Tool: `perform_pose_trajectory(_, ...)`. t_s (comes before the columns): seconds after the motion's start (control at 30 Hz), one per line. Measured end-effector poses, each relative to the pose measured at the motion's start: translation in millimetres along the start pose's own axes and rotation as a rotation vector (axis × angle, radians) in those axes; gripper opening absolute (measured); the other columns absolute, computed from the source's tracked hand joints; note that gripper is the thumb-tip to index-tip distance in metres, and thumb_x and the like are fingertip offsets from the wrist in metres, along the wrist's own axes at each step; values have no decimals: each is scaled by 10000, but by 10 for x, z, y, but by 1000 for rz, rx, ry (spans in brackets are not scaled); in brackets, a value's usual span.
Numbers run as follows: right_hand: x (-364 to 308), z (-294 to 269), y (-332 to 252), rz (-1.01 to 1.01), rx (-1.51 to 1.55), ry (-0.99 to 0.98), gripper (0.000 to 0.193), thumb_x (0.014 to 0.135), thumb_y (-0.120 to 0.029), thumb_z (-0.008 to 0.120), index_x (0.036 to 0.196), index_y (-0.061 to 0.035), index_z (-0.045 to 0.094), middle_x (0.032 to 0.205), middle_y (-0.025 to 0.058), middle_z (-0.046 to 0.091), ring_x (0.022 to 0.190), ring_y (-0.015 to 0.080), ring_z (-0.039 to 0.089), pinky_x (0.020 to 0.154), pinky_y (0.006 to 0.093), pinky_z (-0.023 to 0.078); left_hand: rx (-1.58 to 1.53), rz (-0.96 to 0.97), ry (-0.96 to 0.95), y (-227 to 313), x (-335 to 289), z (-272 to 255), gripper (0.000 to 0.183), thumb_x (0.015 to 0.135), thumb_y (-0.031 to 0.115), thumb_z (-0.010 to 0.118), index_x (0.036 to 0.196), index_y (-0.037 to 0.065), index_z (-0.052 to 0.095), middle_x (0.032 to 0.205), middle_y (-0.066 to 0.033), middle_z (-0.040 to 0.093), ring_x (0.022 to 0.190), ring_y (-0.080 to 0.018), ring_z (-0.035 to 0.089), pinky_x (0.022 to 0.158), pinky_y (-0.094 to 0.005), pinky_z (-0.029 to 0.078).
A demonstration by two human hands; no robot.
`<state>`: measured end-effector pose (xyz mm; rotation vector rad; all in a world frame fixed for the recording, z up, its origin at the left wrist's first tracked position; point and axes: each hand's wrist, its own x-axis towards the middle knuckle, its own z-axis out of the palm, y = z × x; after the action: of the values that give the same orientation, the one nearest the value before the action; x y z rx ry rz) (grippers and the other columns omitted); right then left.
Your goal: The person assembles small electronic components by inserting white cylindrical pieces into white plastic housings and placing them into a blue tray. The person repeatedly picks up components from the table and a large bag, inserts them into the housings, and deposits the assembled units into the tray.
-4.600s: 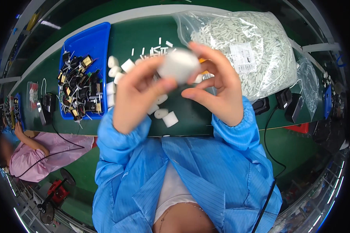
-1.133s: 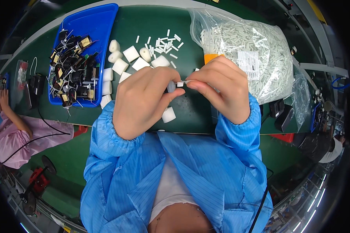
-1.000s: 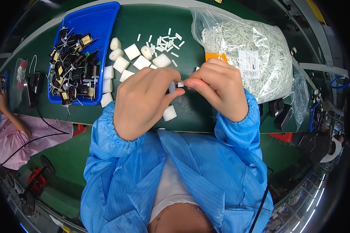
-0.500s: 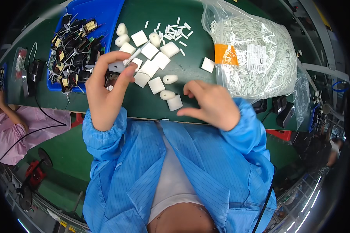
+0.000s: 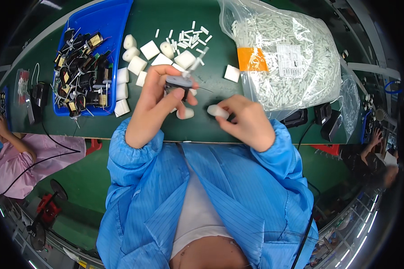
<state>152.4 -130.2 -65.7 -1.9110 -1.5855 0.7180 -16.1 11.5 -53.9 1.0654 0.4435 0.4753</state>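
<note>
grey-and-black part [image 5: 178, 81]: partly hidden by left fingers [image 5: 163, 70]
white rounded piece [image 5: 216, 111]: slightly blurred, one end covered by right fingers [image 5: 233, 104]
blue tray [image 5: 104, 28]: top corner cut off by upper edge
paper label [image 5: 290, 61]: print too small to read

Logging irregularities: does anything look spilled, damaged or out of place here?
Slightly odd: small white tubes lie scattered on the green table, outside the clear bag of similar pieces, and one white block sits apart from the others, beside the bag. No damage shows on the part in the left hand.
</note>
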Motion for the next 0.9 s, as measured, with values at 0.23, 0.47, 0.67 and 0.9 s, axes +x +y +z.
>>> perform_pose_trajectory(0.23, 170, -401, -66, 109, 926, 412, 200, 762, -10, 655, 956, 28, 624, 833, 70, 633, 782, 107, 601, 609, 194, 486, 82, 121, -11, 15, 176, 280, 298, 847, 76, 542, 1115, 24, 420, 1076, -137, 502, 919, -246, 576, 664, -304, 537)
perform_pose_trajectory(0.47, 283, -316, -82, -27, 1013, 577, 160, 741, 29, 660, 899, 55, 647, 760, 99, 624, 641, 116, 561, 572, 214, 425, 257, 117, 100, 91, 236, 501, 317, 813, -55, 531, 1105, -1, 417, 1098, -153, 548, 915, -182, 575, 668, -279, 535)
perform_pose_trajectory(0.67, 333, -284, 44, -216, 632, 615, 228, 707, 31, 671, 934, 22, 659, 777, 109, 634, 652, 146, 555, 556, 226, 418, 461, 146, 121, 84, 250, 538, 379, 791, -80, 534, 1131, -7, 383, 1071, -176, 575, 873, -181, 602, 672, -263, 521)
perform_pose_trajectory(0.9, 378, -452, -69, -260, 565, 508, 262, 672, -69, 720, 930, -46, 673, 843, 8, 647, 735, 122, 488, 519, 220, 371, 629, 210, 70, 173, 230, 554, 508, 760, -78, 581, 1208, 32, 371, 1031, -157, 621, 857, -186, 632, 651, -237, 490)
